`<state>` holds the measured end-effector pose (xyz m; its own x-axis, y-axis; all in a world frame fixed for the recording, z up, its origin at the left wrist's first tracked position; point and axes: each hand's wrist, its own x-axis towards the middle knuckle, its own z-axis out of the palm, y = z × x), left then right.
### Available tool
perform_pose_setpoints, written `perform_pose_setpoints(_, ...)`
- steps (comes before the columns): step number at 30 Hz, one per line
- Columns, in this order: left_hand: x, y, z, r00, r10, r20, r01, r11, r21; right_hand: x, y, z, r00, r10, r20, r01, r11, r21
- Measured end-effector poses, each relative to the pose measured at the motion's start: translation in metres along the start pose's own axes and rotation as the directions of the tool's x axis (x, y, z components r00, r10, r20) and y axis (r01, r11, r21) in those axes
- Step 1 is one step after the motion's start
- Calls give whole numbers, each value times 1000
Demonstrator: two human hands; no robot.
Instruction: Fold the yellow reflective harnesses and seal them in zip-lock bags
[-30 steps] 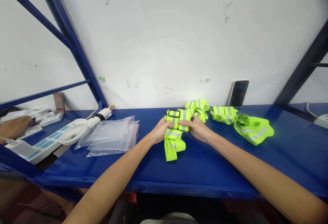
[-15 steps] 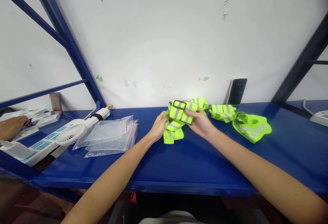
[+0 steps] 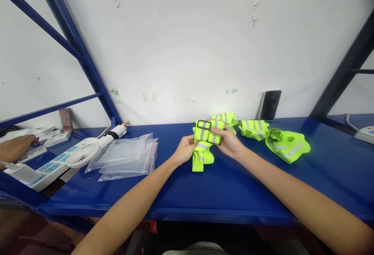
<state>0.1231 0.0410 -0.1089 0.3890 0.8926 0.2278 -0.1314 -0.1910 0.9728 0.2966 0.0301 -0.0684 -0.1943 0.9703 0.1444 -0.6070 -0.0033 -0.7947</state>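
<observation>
Between my two hands is a folded neon-yellow reflective strap point(image 3: 202, 134) with silver-grey bands and a black buckle point(image 3: 203, 124) facing me. A loose end of it hangs down below the folded bundle. My left hand point(image 3: 186, 148) pinches its lower left edge, the thumb at the band. On the right side my right hand point(image 3: 230, 140) grips the bundle, thumb in front; its other fingers are partly hidden behind. More of the neon band point(image 3: 229, 118) lies just behind my right hand; whether it joins the held strap I cannot tell.
Two more neon reflective bundles, one rolled point(image 3: 254, 129) and one loose point(image 3: 288, 146), lie to the right. A phone point(image 3: 270, 105) leans on the wall. Clear zip bags point(image 3: 128, 157), a white fan point(image 3: 83, 154) and a power strip point(image 3: 55, 163) are left. Another person's hand point(image 3: 17, 148) is far left.
The folded strap has tilted and dropped slightly, and its loose end hangs lower. My left hand has shifted a little right and down along its edge. The right hand keeps its grip.
</observation>
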Motion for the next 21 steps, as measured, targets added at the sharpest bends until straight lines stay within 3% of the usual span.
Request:
perform_pose_setpoints(3,1,-3,-2,998,36,56,-42,993,109,0,2,-3,999,44,20,-43,999,-17)
perform_pose_setpoints(7,1,-3,-6,987,0,163,-43,965,259,0,2,-5,992,113,61,-112,993,-26)
perform_pose_setpoints(12,0,2,-6,988,-53,144,1,943,333,0,-3,-6,992,106,75,-104,994,-32)
perform_pose_setpoints(18,4,-3,-3,991,5,133,-29,983,179,-5,-10,-1,976,149,156,-134,985,-107)
perform_pose_setpoints(21,4,-5,-2,998,-55,33,55,998,8,-6,-11,0,988,101,120,-84,986,-143)
